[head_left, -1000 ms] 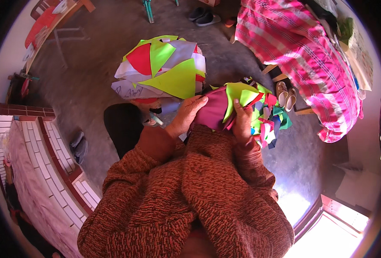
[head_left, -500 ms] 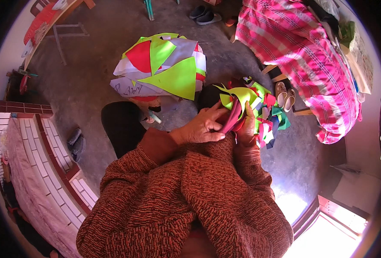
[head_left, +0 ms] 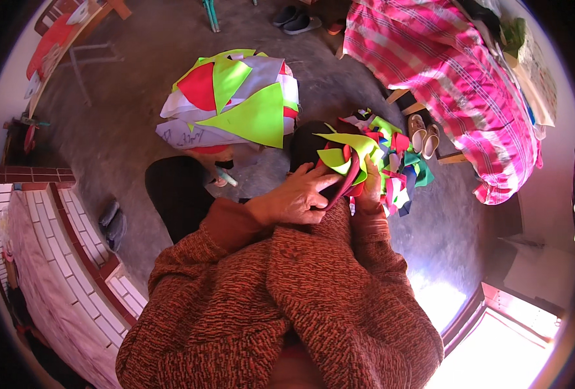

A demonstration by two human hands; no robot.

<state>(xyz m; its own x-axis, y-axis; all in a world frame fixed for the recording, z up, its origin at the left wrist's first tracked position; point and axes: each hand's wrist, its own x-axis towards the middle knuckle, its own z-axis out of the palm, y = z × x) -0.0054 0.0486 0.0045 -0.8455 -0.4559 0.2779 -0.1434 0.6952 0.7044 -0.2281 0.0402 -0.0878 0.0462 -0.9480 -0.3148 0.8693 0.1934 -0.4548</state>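
Observation:
Over my lap, my right hand (head_left: 368,189) grips a bunch of yellow-green fabric scraps (head_left: 360,144) from the right side, its fingers partly hidden by the cloth. A maroon fabric scrap (head_left: 347,183) lies folded along the bunch's left side, with some red cloth beside it. My left hand (head_left: 295,196) is at that maroon edge, fingers bent and seemingly pinching it; the exact contact is partly hidden. Just beyond my right hand is a heap of small mixed scraps (head_left: 397,144) in red, green, white and dark colours.
Large cut fabric pieces (head_left: 248,117) in yellow-green, red and grey cover a low support ahead. A pink plaid cloth (head_left: 430,71) drapes furniture at right, with light shoes (head_left: 423,136) beside it. Dark slippers (head_left: 297,21) sit far ahead; dark footwear (head_left: 112,223) lies left.
My left hand has drawn slightly left and nearer me along the maroon scrap, its fingers more spread. The right hand keeps its grip. The whole view has shifted slightly.

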